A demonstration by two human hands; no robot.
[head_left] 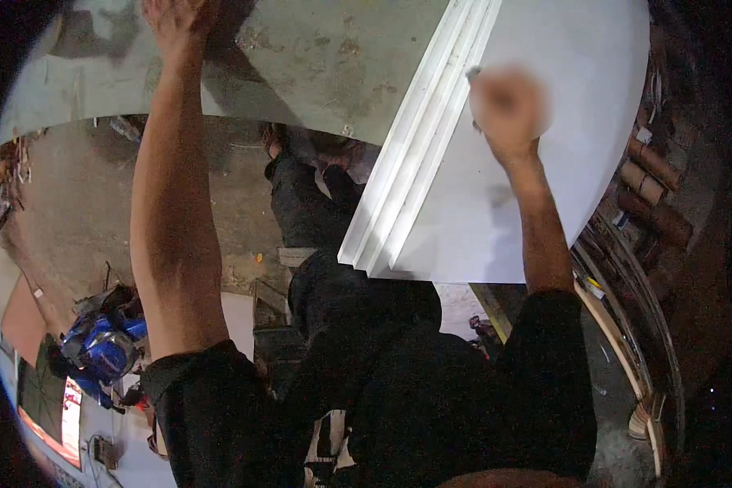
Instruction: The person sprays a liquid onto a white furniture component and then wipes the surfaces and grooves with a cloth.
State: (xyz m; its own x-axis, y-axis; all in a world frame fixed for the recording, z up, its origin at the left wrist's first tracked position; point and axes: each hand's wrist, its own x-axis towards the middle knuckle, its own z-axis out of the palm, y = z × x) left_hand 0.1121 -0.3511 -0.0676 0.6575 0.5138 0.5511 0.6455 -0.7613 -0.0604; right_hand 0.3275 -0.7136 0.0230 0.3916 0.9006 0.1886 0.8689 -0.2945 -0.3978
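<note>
My right hand (508,106) is curled closed above a white panel (577,89), close to its stepped edge. A small dark bit pokes out at the side of the fist. The hand is blurred, so what it holds cannot be made out. White ridged strips (431,138) run lengthwise along the panel's left side. Far to the left, my left hand (179,15) is over a grey-green worktop (325,61). The picture's top edge cuts off its fingers, and a dark shadow falls beside it.
Brown cylindrical rolls (655,183) lie to the right, near long curved strips (626,325). At the lower left stands a blue machine-like object (110,354). Below the worktop's near edge is a stained concrete floor (81,211). The panel overhangs that edge toward my body.
</note>
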